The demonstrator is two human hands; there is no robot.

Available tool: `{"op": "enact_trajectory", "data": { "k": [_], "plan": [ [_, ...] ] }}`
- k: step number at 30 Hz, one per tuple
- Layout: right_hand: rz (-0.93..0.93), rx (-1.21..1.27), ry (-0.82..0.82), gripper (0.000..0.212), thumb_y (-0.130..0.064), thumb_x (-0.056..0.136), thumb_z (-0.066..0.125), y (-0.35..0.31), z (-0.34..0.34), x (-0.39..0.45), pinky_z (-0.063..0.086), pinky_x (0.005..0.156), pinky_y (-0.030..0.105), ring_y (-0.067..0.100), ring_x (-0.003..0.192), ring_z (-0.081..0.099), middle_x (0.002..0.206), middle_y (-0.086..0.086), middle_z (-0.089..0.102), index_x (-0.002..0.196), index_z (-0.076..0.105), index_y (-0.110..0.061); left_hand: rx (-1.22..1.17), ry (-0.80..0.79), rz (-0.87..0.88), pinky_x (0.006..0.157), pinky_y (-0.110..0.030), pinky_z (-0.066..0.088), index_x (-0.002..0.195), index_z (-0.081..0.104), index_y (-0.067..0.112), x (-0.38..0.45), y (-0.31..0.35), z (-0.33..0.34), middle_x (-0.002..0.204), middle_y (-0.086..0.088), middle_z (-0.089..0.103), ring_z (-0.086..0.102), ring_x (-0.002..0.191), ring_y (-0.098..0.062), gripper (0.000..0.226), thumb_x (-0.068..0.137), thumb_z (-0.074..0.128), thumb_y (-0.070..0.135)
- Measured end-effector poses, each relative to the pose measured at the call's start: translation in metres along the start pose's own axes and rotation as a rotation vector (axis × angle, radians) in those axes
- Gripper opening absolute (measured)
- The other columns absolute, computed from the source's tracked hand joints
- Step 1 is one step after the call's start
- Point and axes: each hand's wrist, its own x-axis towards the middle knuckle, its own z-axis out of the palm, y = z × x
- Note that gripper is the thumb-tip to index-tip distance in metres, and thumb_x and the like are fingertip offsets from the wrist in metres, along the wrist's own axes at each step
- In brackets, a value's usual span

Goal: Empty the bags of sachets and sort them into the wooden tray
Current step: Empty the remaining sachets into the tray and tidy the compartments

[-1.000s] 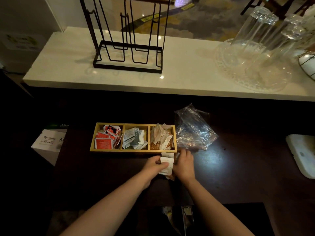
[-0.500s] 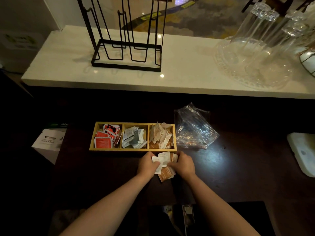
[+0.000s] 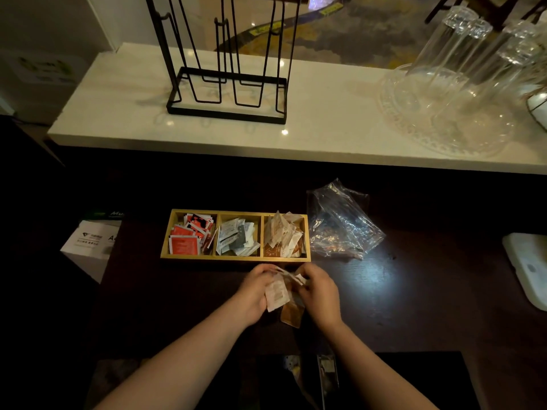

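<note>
Just in front of the long three-compartment wooden tray (image 3: 235,258), close to its near rail, a small bunch of pale white and brown paper sachets (image 3: 281,295) is pinched between both hands, lifted a little off the dark wooden tabletop (image 3: 399,306). The left hand (image 3: 254,294) has its fingers closed on the white packets from the left, and the right hand (image 3: 320,294) is closed on the same bunch from the right, with a brown sachet hanging below; holding them gathered like this likely squares the loose packets into one handful before they go in. They sit nearest the tray's right compartment, which already holds matching white and brown sachets (image 3: 284,235), so that section looks like their destination. The tray's middle compartment holds grey-white packets (image 3: 236,236) and its left one red packets (image 3: 189,236), each kind kept apart, so sorting seems nearly done. Just right of the tray lies a crumpled clear plastic bag (image 3: 340,220), apparently emptied and pushed aside to keep the working space free. Beyond the tray runs a pale stone counter (image 3: 325,113) bearing a black wire rack (image 3: 228,93) and upturned clear glasses (image 3: 461,63).
</note>
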Motion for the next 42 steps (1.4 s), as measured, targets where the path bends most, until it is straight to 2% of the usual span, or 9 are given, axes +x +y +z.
{"op": "enact_trajectory", "data": {
  "k": [4, 7, 11, 16, 23, 28, 32, 37, 42],
  "plan": [
    [-0.362, -0.301, 0.072, 0.018, -0.032, 0.074, 0.073, -0.006, -0.002, -0.006, 0.033, 0.068, 0.020, 0.009, 0.085, 0.051, 0.090, -0.011, 0.064, 0.086, 0.061, -0.025, -0.260, -0.082, -0.214, 0.070, -0.045, 0.052, 0.106, 0.059, 0.005, -0.006, 0.006, -0.007, 0.107, -0.025, 0.063, 0.064, 0.087, -0.036, 0.040, 0.099, 0.039, 0.039],
    [-0.425, -0.309, 0.057, 0.019, -0.029, 0.076, 0.073, -0.006, -0.002, -0.008, 0.031, 0.071, 0.020, 0.011, 0.088, 0.052, 0.095, -0.010, 0.065, 0.090, 0.062, -0.023, -0.173, -0.161, -0.203, 0.067, -0.041, 0.055, 0.120, 0.057, 0.005, -0.013, 0.008, -0.012, 0.102, -0.022, 0.067, 0.068, 0.087, -0.033, 0.028, 0.095, 0.054, 0.017],
    [-0.312, -0.103, 0.009, 0.016, -0.026, 0.078, 0.065, -0.007, -0.008, -0.003, 0.052, 0.072, 0.029, 0.014, 0.095, 0.060, 0.103, -0.004, 0.066, 0.092, 0.066, -0.019, -0.133, -0.148, -0.120, 0.062, -0.040, 0.055, 0.115, 0.058, 0.010, -0.012, 0.010, -0.015, 0.115, -0.021, 0.063, 0.066, 0.092, -0.033, 0.034, 0.091, 0.046, -0.010],
    [-0.191, 0.043, -0.004, 0.017, -0.012, 0.083, 0.068, -0.006, -0.013, 0.008, 0.054, 0.075, 0.025, 0.008, 0.088, 0.060, 0.098, -0.005, 0.060, 0.098, 0.071, -0.018, -0.174, -0.113, -0.031, 0.068, -0.045, 0.053, 0.115, 0.056, 0.008, -0.007, 0.010, -0.021, 0.123, -0.019, 0.059, 0.063, 0.099, -0.033, 0.044, 0.088, 0.034, -0.019],
    [0.364, 0.601, -0.035, 0.015, -0.015, 0.082, 0.070, -0.023, -0.022, 0.010, 0.057, 0.080, 0.036, 0.016, 0.089, 0.069, 0.092, -0.005, 0.072, 0.089, 0.068, -0.029, -0.166, -0.003, 0.049, 0.067, -0.043, 0.053, 0.108, 0.061, 0.013, -0.003, 0.005, -0.029, 0.115, -0.020, 0.062, 0.063, 0.098, -0.036, 0.045, 0.088, 0.035, -0.018],
    [0.356, 0.357, -0.097, 0.013, -0.020, 0.072, 0.079, -0.042, -0.001, 0.007, 0.051, 0.068, 0.020, 0.006, 0.073, 0.064, 0.078, -0.012, 0.068, 0.081, 0.070, -0.024, -0.116, -0.092, 0.113, 0.063, -0.036, 0.057, 0.105, 0.066, 0.012, -0.012, -0.004, -0.016, 0.102, -0.018, 0.070, 0.071, 0.083, -0.029, 0.016, 0.090, 0.060, 0.015],
    [0.381, 0.496, -0.188, 0.017, -0.016, 0.075, 0.078, -0.032, -0.005, 0.012, 0.054, 0.069, 0.023, 0.009, 0.073, 0.065, 0.077, -0.010, 0.066, 0.084, 0.067, -0.025, 0.039, -0.011, 0.255, 0.062, -0.033, 0.054, 0.097, 0.065, 0.014, -0.010, -0.004, -0.020, 0.104, -0.013, 0.067, 0.068, 0.084, -0.024, 0.018, 0.090, 0.056, 0.000],
    [0.380, -0.244, -0.369, 0.056, -0.038, 0.075, 0.076, 0.004, -0.011, -0.003, 0.050, 0.082, 0.034, 0.021, 0.108, 0.055, 0.115, -0.002, 0.047, 0.119, 0.049, -0.017, -0.015, 0.061, 0.227, 0.080, -0.044, 0.054, 0.112, 0.056, 0.012, -0.006, 0.005, -0.037, 0.110, -0.015, 0.065, 0.064, 0.099, -0.034, 0.033, 0.089, 0.051, -0.011],
    [0.346, -0.368, -0.320, 0.055, -0.027, 0.081, 0.070, -0.009, 0.020, -0.019, 0.052, 0.088, 0.037, 0.026, 0.117, 0.049, 0.128, 0.009, 0.046, 0.124, 0.038, -0.013, -0.130, 0.096, 0.127, 0.079, -0.044, 0.052, 0.124, 0.048, 0.004, -0.004, 0.003, -0.040, 0.097, -0.013, 0.065, 0.064, 0.087, -0.032, 0.046, 0.087, 0.039, -0.021]
  ]
}}
